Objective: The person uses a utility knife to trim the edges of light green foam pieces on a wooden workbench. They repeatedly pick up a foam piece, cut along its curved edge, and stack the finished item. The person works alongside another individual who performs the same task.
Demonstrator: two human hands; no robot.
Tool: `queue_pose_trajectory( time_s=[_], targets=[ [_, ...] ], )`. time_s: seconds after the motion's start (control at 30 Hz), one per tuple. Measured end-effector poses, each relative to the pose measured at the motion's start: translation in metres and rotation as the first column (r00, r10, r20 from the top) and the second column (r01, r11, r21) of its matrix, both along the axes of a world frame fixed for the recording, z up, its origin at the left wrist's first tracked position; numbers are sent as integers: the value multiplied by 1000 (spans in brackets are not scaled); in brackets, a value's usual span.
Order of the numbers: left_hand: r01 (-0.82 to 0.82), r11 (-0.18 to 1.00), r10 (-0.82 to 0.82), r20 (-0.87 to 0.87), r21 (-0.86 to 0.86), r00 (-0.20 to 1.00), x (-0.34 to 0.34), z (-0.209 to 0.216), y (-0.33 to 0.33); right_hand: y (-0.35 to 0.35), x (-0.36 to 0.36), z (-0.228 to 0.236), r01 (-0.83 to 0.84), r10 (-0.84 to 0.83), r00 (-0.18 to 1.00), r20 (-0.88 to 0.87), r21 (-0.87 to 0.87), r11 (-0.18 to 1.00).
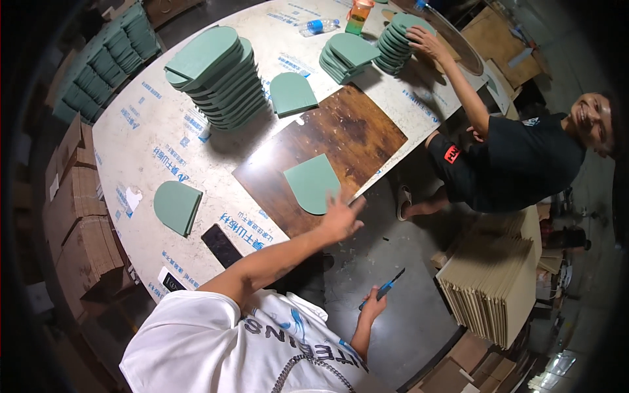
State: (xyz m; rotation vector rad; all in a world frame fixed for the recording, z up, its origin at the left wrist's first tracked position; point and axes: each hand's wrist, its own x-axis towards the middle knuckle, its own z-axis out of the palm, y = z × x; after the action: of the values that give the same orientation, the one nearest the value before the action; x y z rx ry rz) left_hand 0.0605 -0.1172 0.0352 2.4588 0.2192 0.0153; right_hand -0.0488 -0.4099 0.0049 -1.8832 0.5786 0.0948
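Note:
A green panel (pixel 313 180) with one rounded end lies on a brown wood-grain board (pixel 367 131) at the table's near edge. My left hand (pixel 342 219) is over the panel's near right edge, fingers spread and slightly blurred; whether they touch it I cannot tell. Away from the table, lower right, my right hand (pixel 373 305) grips a blue utility knife (pixel 388 288) with its dark blade out. Another green panel piece (pixel 295 93) lies at the board's far edge, and a few stacked pieces (pixel 177 206) rest on the left.
A tall stack of green panels (pixel 219 78) and smaller stacks (pixel 347 56) stand farther back. A co-worker (pixel 531 157) at the right touches one stack. Also here are a phone (pixel 221 245), a plastic bottle (pixel 319 27), an orange-green cup (pixel 358 16) and upright boards (pixel 488 288) on the floor.

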Motion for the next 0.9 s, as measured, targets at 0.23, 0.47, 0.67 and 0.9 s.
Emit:
queue_pose_trajectory(
  time_s=[0.23, 0.47, 0.67, 0.9],
  targets=[
    [-136, 979, 178, -318, 151, 931, -12, -30, 117, 57, 6, -15, -151, 155, 988, 2, 234, 960],
    [50, 986, -7, -259, 159, 966, -58, -25, 41, 141, 69, -38, -98, 182, 976, -117, 512, 853],
    [-151, 982, 108, -319, -114, 942, -85, -21, 86, 136, 92, -1, -408, 383, 913, 142, 284, 868],
    [-14, 564, -185, -144, -825, 972, -96, 27, 159, 203, 153, 94, -571, 512, 821, 254, 397, 718]
  ],
)
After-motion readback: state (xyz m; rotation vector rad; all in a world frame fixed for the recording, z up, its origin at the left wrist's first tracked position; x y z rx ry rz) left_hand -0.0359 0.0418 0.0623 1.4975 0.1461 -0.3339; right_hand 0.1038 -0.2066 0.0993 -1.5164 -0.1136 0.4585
